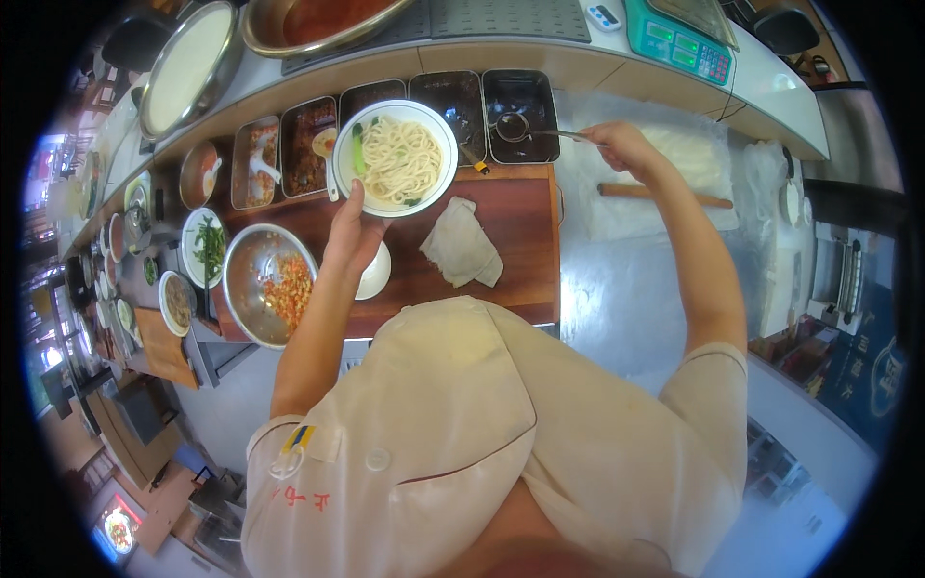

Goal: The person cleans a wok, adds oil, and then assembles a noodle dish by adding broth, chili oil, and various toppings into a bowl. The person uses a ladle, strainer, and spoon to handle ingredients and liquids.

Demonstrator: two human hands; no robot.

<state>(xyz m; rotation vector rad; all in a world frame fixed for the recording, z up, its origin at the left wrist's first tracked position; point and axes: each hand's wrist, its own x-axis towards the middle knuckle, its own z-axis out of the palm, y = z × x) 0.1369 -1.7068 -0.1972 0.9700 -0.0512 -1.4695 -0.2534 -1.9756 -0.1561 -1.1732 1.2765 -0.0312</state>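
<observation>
My left hand [355,235] holds a white bowl [449,155] by its near left rim, thumb over the edge. Pale noodles [401,160] and some green leaf vegetable [358,148] lie in it. My right hand [623,147] grips the handle of a metal ladle [560,134], whose round head is in the rightmost dark rectangular pan [536,90]. Below the bowl, a crumpled cloth [462,246] lies on the brown wooden board [527,249]. A small white dish [374,273] sits beside my left wrist.
Left of the bowl stand pans of red sauce [311,155] with spoons, a steel bowl of chopped vegetables [242,289] and a bowl of greens [194,249]. A rolling pin [712,201] lies on plastic sheeting at right. A green scale [668,40] and large basins [231,87] line the ledge.
</observation>
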